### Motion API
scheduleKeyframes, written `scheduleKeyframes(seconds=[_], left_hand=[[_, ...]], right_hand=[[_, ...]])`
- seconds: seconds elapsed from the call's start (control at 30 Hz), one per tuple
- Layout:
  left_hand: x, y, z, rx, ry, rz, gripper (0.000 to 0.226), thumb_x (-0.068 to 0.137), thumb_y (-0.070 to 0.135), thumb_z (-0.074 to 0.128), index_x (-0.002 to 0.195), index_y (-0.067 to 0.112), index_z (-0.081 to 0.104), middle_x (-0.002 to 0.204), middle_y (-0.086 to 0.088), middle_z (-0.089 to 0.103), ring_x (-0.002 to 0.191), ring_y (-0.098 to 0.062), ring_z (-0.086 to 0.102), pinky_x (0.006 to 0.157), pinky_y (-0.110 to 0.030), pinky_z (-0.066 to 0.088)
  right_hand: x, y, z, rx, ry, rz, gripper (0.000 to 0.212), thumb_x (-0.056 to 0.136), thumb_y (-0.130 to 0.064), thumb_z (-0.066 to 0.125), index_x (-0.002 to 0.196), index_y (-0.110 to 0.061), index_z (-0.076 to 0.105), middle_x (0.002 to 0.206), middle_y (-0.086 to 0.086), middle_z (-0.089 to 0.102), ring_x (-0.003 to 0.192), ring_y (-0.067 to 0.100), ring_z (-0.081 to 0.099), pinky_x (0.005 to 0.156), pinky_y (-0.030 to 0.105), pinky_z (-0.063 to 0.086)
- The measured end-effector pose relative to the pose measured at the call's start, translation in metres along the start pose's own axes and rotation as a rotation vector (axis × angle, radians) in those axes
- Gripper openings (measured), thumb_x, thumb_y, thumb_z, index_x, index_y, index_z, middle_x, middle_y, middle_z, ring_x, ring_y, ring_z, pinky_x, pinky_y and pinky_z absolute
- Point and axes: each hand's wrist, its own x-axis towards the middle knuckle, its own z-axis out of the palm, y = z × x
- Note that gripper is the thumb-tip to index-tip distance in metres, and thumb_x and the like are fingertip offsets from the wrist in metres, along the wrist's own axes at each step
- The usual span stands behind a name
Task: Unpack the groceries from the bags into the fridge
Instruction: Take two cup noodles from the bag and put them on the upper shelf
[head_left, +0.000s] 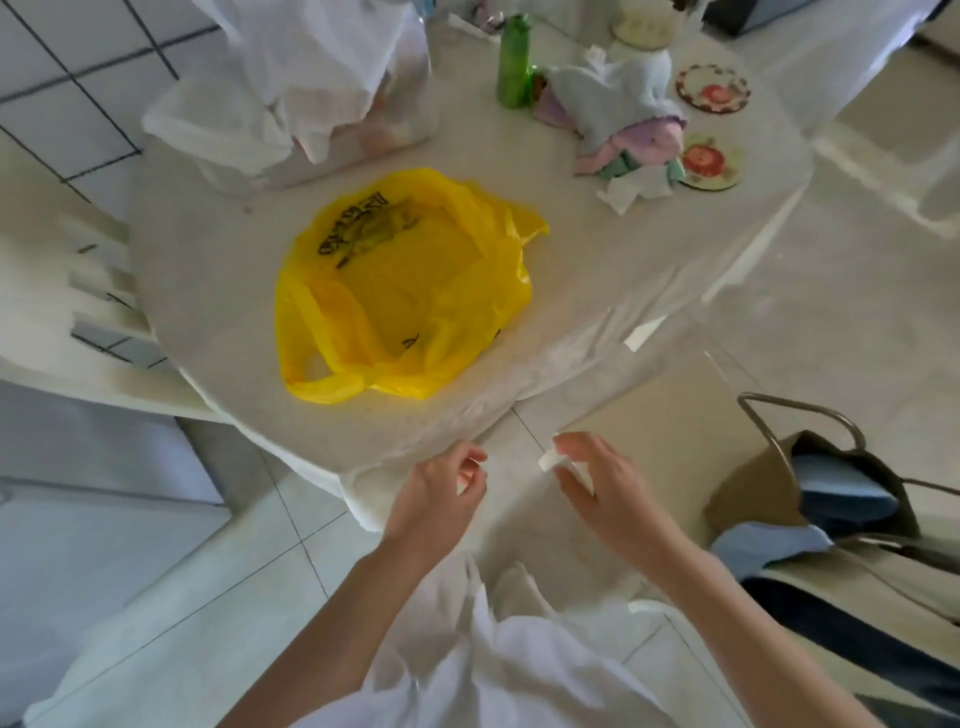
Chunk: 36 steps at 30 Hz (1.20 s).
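A yellow plastic bag (410, 291) lies open and flattened in the middle of the round white table (597, 270); I see nothing inside it. A white plastic bag (291, 104) with things in it stands at the table's back left. My two hands hover just off the table's near edge. My right hand (602, 493) pinches a small white piece (549, 460) between thumb and forefinger. My left hand (439, 496) has its fingers curled, with a tiny white bit showing between them.
A green bottle (513, 62), a heap of pastel cloths (623, 124) and two flowered coasters (712, 93) occupy the table's far side. A brown paper bag (753, 488) holding blue items stands at the right by a metal chair frame (800, 408). A white appliance (78, 519) is at the left.
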Motion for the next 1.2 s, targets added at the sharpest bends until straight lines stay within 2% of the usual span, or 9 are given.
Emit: scheduleKeyframes(seconds=[0.07,0.23,0.3,0.4,0.6,0.7,0.87,1.13,1.2], left_hand=[[0.011,0.003,-0.004,-0.008,0.046,-0.023,0.009,0.093,0.024,0.06,0.101,0.024,0.064,0.088,0.011,0.069,0.082,0.0,0.064,0.072,-0.018,0.054],[0.044,-0.01,-0.028,-0.019,0.157,-0.077,0.01,0.093,0.025,0.06,0.102,0.022,0.064,0.091,0.008,0.07,0.086,-0.006,0.064,0.077,-0.027,0.054],[0.062,-0.018,-0.039,-0.021,0.194,-0.086,0.008,0.093,0.024,0.061,0.1,0.022,0.064,0.09,0.008,0.069,0.086,-0.005,0.064,0.074,-0.023,0.053],[0.092,-0.029,-0.061,-0.025,0.248,-0.09,0.005,0.092,0.02,0.062,0.097,0.022,0.065,0.087,0.008,0.069,0.083,-0.004,0.063,0.066,-0.009,0.046],[0.156,-0.043,-0.107,-0.012,0.356,-0.129,0.009,0.092,0.02,0.062,0.1,0.017,0.067,0.09,0.003,0.071,0.081,-0.008,0.063,0.064,-0.018,0.046],[0.181,-0.049,-0.124,-0.014,0.374,-0.138,0.01,0.092,0.018,0.062,0.101,0.016,0.067,0.092,0.0,0.072,0.086,-0.013,0.066,0.07,-0.028,0.053],[0.215,-0.055,-0.153,0.048,0.378,-0.127,0.016,0.092,0.017,0.061,0.107,0.015,0.065,0.101,-0.001,0.07,0.098,-0.016,0.063,0.079,-0.029,0.049],[0.279,-0.051,-0.207,0.214,0.441,-0.133,0.027,0.089,0.013,0.059,0.116,0.014,0.062,0.114,-0.004,0.06,0.115,-0.021,0.049,0.091,-0.036,0.046],[0.295,-0.049,-0.22,0.289,0.445,-0.103,0.032,0.087,0.011,0.06,0.118,0.012,0.061,0.116,-0.006,0.06,0.117,-0.023,0.047,0.095,-0.037,0.044]], right_hand=[[0.023,0.0,-0.01,-0.009,-0.025,-0.038,0.029,0.093,-0.018,0.058,0.122,-0.013,0.056,0.118,0.0,0.061,0.106,0.015,0.059,0.087,0.02,0.04],[0.083,-0.01,-0.021,-0.046,-0.086,-0.128,0.033,0.096,-0.024,0.053,0.127,-0.015,0.051,0.122,-0.001,0.059,0.112,0.012,0.056,0.09,0.019,0.038],[0.106,-0.018,-0.022,-0.061,-0.094,-0.16,0.033,0.096,-0.026,0.052,0.128,-0.016,0.051,0.122,-0.003,0.059,0.112,0.01,0.056,0.09,0.019,0.039],[0.137,-0.033,-0.023,-0.069,-0.099,-0.203,0.031,0.096,-0.025,0.052,0.125,-0.016,0.052,0.12,-0.003,0.06,0.11,0.011,0.056,0.092,0.025,0.044],[0.204,-0.064,-0.026,-0.135,-0.121,-0.289,0.031,0.092,-0.016,0.061,0.121,-0.005,0.058,0.116,0.009,0.064,0.107,0.023,0.062,0.092,0.034,0.047],[0.24,-0.079,-0.021,-0.141,-0.121,-0.305,0.031,0.092,-0.018,0.061,0.122,-0.007,0.058,0.119,0.006,0.063,0.109,0.021,0.061,0.093,0.031,0.047],[0.288,-0.102,-0.008,-0.168,-0.197,-0.382,0.033,0.094,-0.026,0.057,0.126,-0.016,0.054,0.126,0.0,0.059,0.113,0.016,0.057,0.093,0.021,0.042],[0.386,-0.134,-0.012,-0.261,-0.276,-0.51,0.037,0.094,-0.028,0.057,0.129,-0.016,0.052,0.129,-0.001,0.055,0.12,0.018,0.052,0.094,0.023,0.039],[0.413,-0.145,-0.015,-0.291,-0.293,-0.562,0.038,0.093,-0.026,0.058,0.129,-0.014,0.052,0.129,0.002,0.055,0.12,0.022,0.05,0.096,0.03,0.041]])
